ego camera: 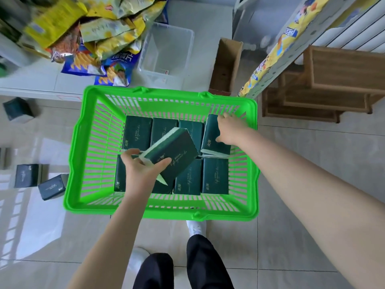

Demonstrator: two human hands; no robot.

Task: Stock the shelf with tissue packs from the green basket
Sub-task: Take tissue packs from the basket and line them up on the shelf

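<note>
Head view: left hand (pixel 139 170) fingers curled round a tilted tissue pack (pixel 173 152) over the green basket (pixel 87 142). Right hand (pixel 228 130) fingers clamp another pack (pixel 212 140) at the basket's far right corner.

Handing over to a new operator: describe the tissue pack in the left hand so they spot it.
Look into the green basket on the floor. Near its middle, the left hand grips one dark green tissue pack. Unlike the packs lying flat beneath, it is raised and skewed, pale edge showing.

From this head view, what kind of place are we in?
Likely a small shop or stockroom: a green basket of tissue packs, piled snack bags and a shelf upright.
</note>
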